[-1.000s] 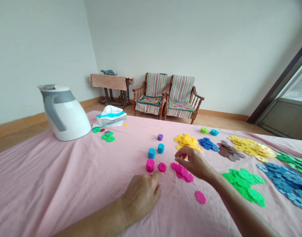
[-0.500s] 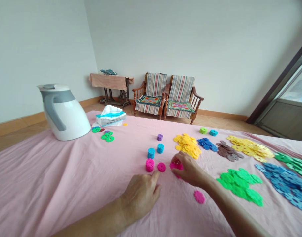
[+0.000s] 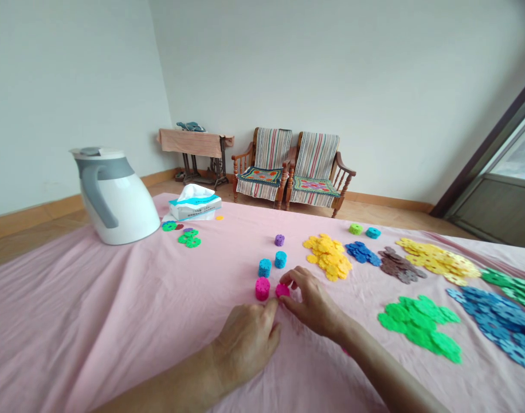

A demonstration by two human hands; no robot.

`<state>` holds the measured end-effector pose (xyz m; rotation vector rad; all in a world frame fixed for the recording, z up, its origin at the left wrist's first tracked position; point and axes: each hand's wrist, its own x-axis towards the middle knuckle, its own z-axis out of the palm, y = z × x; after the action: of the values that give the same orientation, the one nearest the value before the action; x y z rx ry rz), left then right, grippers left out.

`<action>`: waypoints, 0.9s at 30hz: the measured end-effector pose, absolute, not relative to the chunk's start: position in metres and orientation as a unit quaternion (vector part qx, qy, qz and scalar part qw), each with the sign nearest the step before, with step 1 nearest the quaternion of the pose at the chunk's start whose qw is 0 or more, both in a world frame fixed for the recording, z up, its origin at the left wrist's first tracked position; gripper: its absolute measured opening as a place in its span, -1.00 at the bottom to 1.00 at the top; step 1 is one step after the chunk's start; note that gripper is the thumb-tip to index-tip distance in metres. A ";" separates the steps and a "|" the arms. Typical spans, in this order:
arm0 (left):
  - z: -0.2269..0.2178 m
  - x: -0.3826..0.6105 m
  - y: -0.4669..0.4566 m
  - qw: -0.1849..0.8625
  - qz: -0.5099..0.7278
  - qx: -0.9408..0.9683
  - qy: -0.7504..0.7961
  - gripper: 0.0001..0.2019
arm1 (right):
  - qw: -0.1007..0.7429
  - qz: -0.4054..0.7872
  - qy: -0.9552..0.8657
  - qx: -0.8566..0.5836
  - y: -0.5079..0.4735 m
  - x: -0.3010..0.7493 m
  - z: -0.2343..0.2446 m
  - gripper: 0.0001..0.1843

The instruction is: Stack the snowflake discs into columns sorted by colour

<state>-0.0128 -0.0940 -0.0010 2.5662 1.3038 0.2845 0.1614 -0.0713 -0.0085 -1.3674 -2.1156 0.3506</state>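
My right hand (image 3: 312, 301) pinches pink notched plastic discs (image 3: 282, 290) between thumb and fingers, low over the cloth; how many there are I cannot tell. My left hand (image 3: 249, 335) rests just in front, index finger stretched out to the near edge of those discs, thumb apart, nothing held. Left of the pinched discs stands a taller pink disc stack (image 3: 262, 288). Behind are two blue stacks, one left (image 3: 265, 267) and one right (image 3: 280, 259), with a small purple stack (image 3: 279, 240) farther back. Another pink disc (image 3: 345, 351) is mostly hidden under my right forearm.
Loose discs lie in piles to the right: yellow (image 3: 328, 256), dark blue (image 3: 363, 253), brown (image 3: 400, 265), bright green (image 3: 419, 327) and blue (image 3: 494, 321). A white kettle (image 3: 127, 206) and a tissue box (image 3: 196, 207) stand at the left on the pink tablecloth (image 3: 116, 310).
My right hand has moved left with pink discs, to where a flat pink disc lay beside the stack. My right forearm now covers most of the lone near disc. My left hand stays put.
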 end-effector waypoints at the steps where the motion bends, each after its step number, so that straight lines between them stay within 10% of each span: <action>1: -0.001 -0.013 -0.094 0.125 0.098 0.881 0.447 -0.80 | 0.294 0.129 -0.795 -0.515 -0.071 0.162 -0.009 -0.88; 16: 0.001 -0.013 -0.094 0.135 0.096 0.883 0.439 -0.76 | 0.296 0.136 -0.786 -0.526 -0.073 0.174 0.005 -0.90; 27: -0.002 -0.012 -0.094 0.100 0.089 0.891 0.434 -0.73 | 0.032 0.194 -0.783 -0.591 -0.134 0.239 0.029 -0.80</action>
<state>-0.0121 -0.0937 -0.0017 2.6340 1.2815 0.2634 0.2386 -0.1337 0.0294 -1.8185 -2.4095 0.5984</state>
